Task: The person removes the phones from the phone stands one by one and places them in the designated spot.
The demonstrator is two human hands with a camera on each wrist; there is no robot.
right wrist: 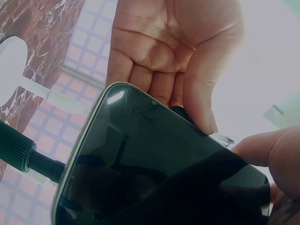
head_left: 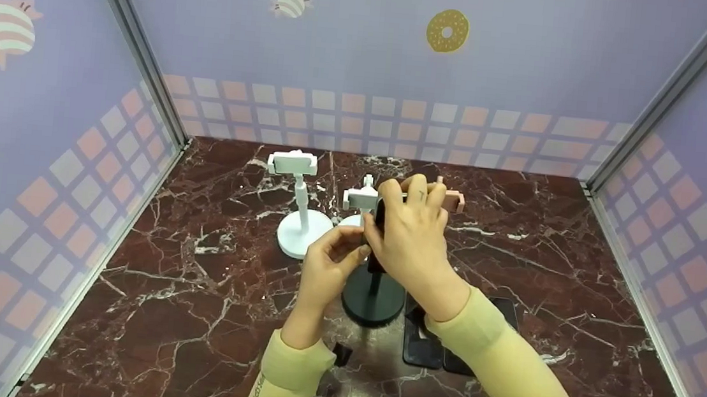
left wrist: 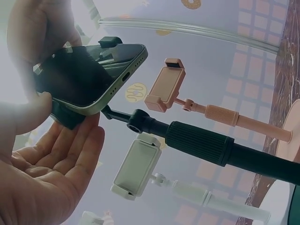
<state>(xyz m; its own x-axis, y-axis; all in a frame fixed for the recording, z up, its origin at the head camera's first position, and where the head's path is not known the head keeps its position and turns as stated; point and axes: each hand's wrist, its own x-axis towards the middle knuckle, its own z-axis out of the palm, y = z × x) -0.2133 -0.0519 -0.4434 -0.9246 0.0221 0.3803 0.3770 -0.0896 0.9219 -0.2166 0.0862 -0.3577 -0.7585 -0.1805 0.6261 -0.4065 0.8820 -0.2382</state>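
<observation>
A smartphone (left wrist: 89, 70) sits in the clamp of a black phone stand (head_left: 373, 306); its dark screen (right wrist: 140, 159) shows in both wrist views. From above, my right hand (head_left: 414, 236) holds the phone, thumb at its edge and fingers reaching over. Lower and to the left, my left hand (head_left: 325, 266) pinches at the black clamp (left wrist: 68, 115), with its thumb by the phone's edge and its other fingers behind. Part of the clamp is hidden by the phone and hands. Phone and clamp are tilted in the left wrist view.
A white phone stand (head_left: 302, 235) is at the back left. Another white stand (head_left: 363, 199) and a pink stand (head_left: 454, 201) are behind my hands. Two dark flat phone-like slabs (head_left: 423, 352) lie under my right forearm. A small black piece (head_left: 342, 354) lies by my left sleeve.
</observation>
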